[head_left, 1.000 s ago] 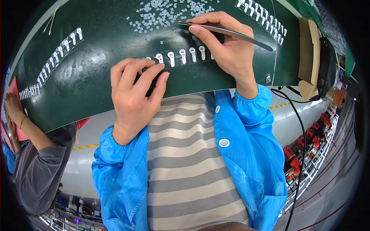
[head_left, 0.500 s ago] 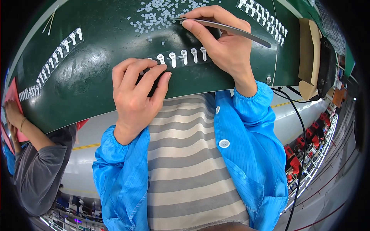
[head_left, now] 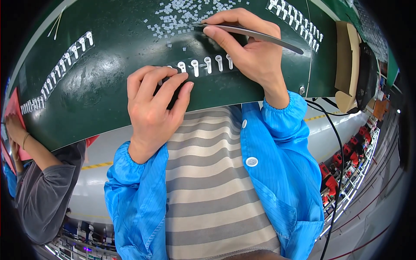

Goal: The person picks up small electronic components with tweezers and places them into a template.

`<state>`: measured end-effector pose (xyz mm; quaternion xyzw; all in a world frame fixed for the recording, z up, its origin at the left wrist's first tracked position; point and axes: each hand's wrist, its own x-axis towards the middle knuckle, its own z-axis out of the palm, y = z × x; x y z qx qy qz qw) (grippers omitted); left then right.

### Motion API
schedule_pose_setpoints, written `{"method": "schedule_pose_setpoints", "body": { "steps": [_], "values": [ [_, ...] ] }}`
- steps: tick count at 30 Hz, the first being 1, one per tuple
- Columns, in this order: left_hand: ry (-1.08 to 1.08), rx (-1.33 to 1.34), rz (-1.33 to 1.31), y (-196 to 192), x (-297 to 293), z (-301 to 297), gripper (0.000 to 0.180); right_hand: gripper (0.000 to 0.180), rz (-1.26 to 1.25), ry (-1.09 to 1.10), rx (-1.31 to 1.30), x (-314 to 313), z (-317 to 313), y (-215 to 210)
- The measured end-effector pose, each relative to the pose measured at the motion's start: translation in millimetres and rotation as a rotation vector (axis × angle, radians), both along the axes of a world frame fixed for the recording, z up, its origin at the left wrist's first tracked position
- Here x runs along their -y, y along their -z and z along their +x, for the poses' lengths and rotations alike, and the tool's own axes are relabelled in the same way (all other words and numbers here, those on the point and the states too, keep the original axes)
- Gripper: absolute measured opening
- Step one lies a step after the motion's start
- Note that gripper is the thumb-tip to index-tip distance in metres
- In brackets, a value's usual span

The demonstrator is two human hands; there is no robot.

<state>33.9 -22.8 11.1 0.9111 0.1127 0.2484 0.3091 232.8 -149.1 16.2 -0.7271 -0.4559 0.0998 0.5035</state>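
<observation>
My right hand point(head_left: 255, 50) is closed round metal tweezers point(head_left: 268, 37), pinching them between thumb and forefinger. Their tips are at the right side of a scatter of small pale square pieces point(head_left: 177, 19); whether a piece is between them is too small to tell. Below lies a clear strip carrying a row of small white key-shaped parts point(head_left: 208, 65). My left hand point(head_left: 154, 102) rests over the strip's left end, fingers bent and spread with the fingertips down on it. That hand covers the parts beneath it, and my right hand hides the far right end.
More strips of white parts lie at left point(head_left: 63, 65) and upper right point(head_left: 297, 21). Two cotton swabs point(head_left: 57, 24) lie at upper left. A cardboard box point(head_left: 348, 65) stands on the right by black cables point(head_left: 331, 123). Another person's arm point(head_left: 37, 147) reaches a red sheet at far left.
My right hand has shifted the tweezer tips slightly right and toward me. My left hand stays on the strip, almost unmoved.
</observation>
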Motion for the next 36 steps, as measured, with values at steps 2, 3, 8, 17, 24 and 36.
{"method": "schedule_pose_setpoints", "body": {
  "steps": [2, 3, 8, 17, 24, 36],
  "values": [
    [0.003, 0.003, 0.001, 0, 0, 0, 0.024, 0.015, 0.012, 0.024, -0.009, -2, 0, -5],
    [0.001, 0.002, 0.001, 1, 0, 0, 0.024, 0.014, 0.002, 0.039, -0.013, -5, -3, -15],
    [0.000, -0.001, -0.001, 1, 0, -1, 0.023, 0.012, -0.007, 0.066, -0.019, -8, -7, -28],
    [-0.003, 0.004, 0.011, 1, -2, -1, 0.023, 0.016, 0.006, 0.040, 0.088, 4, -10, -7],
    [-0.021, 0.035, 0.020, 6, -2, 1, 0.023, 0.018, 0.073, 0.136, 0.230, 18, -81, -7],
    [-0.016, 0.051, 0.041, 9, 0, -1, 0.025, 0.025, 0.120, 0.115, 0.286, 17, -93, 4]
  ]
}}
